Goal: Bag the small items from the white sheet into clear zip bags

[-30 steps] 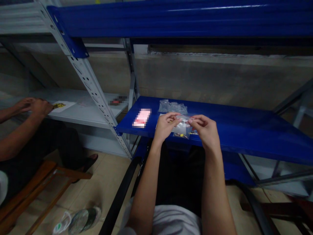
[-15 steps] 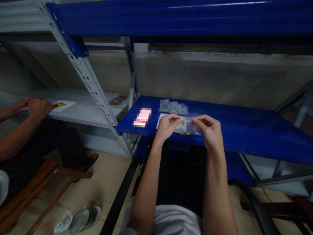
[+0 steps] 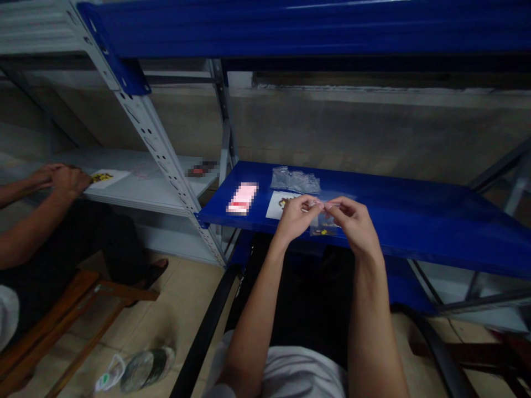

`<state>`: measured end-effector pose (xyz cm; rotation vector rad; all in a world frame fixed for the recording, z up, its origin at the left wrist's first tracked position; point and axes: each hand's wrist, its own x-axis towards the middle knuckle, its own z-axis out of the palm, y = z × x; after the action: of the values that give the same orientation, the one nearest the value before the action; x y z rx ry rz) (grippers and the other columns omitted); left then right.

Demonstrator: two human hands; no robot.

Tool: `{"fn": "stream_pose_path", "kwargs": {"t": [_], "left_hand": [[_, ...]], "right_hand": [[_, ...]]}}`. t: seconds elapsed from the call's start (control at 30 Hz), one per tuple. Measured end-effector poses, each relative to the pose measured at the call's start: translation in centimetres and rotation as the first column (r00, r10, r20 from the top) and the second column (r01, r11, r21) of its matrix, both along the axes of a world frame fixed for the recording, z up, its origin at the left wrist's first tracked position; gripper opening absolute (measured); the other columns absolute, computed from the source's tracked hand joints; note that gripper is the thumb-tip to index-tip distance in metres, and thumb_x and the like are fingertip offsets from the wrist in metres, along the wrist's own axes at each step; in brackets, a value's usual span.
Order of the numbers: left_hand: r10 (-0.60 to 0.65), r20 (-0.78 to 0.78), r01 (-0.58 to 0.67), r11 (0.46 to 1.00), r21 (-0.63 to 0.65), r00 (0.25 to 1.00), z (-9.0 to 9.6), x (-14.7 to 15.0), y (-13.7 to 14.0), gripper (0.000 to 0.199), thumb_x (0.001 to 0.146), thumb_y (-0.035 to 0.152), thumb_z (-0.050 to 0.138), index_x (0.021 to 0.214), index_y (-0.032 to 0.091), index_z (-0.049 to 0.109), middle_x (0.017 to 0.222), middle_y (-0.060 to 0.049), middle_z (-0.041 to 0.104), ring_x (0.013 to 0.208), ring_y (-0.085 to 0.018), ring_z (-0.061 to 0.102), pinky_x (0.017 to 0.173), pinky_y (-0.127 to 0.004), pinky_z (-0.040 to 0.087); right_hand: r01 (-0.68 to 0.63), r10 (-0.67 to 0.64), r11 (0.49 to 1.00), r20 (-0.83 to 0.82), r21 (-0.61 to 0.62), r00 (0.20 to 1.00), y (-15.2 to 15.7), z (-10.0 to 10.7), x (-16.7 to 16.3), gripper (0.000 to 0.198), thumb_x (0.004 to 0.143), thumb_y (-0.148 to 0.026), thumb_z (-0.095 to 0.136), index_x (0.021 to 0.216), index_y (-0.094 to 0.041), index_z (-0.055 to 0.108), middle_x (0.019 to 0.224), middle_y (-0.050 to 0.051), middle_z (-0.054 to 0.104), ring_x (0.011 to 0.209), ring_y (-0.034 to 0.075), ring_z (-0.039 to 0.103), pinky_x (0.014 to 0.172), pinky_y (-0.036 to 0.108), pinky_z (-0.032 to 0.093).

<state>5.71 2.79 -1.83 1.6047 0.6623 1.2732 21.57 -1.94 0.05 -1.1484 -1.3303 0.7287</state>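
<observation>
A small clear zip bag (image 3: 323, 227) hangs between my hands over the front of the blue shelf. Its bottom holds small yellow and dark pieces, too small to name. My left hand (image 3: 296, 216) pinches the bag's top edge, which has a pinkish line. On the same edge, close beside it, my right hand (image 3: 352, 218) is closed with thumb and finger. Behind my left hand lies a white sheet of paper (image 3: 274, 205) with several small yellow and dark pieces on it, partly hidden by the hand.
Clear plastic bags (image 3: 294, 181) lie toward the back of the blue shelf (image 3: 415, 215). A blurred-out pink item (image 3: 243, 198) is at its left. Another person's hands (image 3: 62, 179) rest by yellow pieces (image 3: 102, 177) on the grey shelf. A large bottle (image 3: 149, 367) lies on the floor.
My hands have drawn together along the bag's top edge, the left one moving right. More of the paper and its small pieces now shows.
</observation>
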Motion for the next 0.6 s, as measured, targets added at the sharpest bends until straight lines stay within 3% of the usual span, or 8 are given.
{"fn": "stream_pose_path", "kwargs": {"t": [0.13,0.3,0.5,0.6], "left_hand": [[0.037,-0.011,-0.037,0.999,0.018,0.999,-0.4,0.5,0.0,0.013,0.090,0.029,0.074,0.091,0.015,0.075,0.090,-0.008,0.077,0.085,-0.019,0.071,0.078,-0.029,0.054],[0.127,-0.056,-0.124,0.991,0.049,0.990,-0.5,0.7,0.0,0.009,0.086,0.025,0.077,0.084,0.016,0.077,0.087,-0.007,0.078,0.081,-0.019,0.071,0.078,-0.030,0.054],[0.027,0.004,-0.027,0.997,-0.069,1.000,-0.7,1.1,0.0,0.022,0.079,0.036,0.087,0.082,0.015,0.081,0.084,-0.009,0.080,0.078,-0.021,0.073,0.076,-0.032,0.056],[0.008,0.032,-0.004,0.993,-0.118,0.999,-0.9,1.8,-0.3,0.031,0.078,0.039,0.088,0.096,0.014,0.081,0.086,-0.008,0.079,0.078,-0.020,0.073,0.074,-0.030,0.056]], "right_hand": [[0.015,-0.015,1.000,0.009,0.022,1.000,-0.3,0.3,0.2,0.025,0.080,-0.045,0.081,0.077,-0.021,0.074,0.074,0.003,0.073,0.071,0.018,0.067,0.068,0.029,0.052],[-0.011,0.013,0.999,0.040,-0.047,0.999,-0.7,0.4,1.1,0.027,0.076,-0.047,0.084,0.079,-0.021,0.079,0.075,0.005,0.076,0.071,0.020,0.069,0.069,0.032,0.053],[0.091,-0.090,0.992,0.027,-0.081,0.996,-0.8,-0.2,2.5,0.027,0.070,-0.047,0.089,0.074,-0.021,0.083,0.071,0.005,0.075,0.067,0.019,0.065,0.065,0.031,0.049],[0.131,-0.133,0.984,-0.007,-0.120,0.991,-0.9,-0.5,3.2,0.030,0.068,-0.047,0.090,0.078,-0.020,0.084,0.068,0.004,0.073,0.060,0.016,0.058,0.057,0.029,0.043]]}}
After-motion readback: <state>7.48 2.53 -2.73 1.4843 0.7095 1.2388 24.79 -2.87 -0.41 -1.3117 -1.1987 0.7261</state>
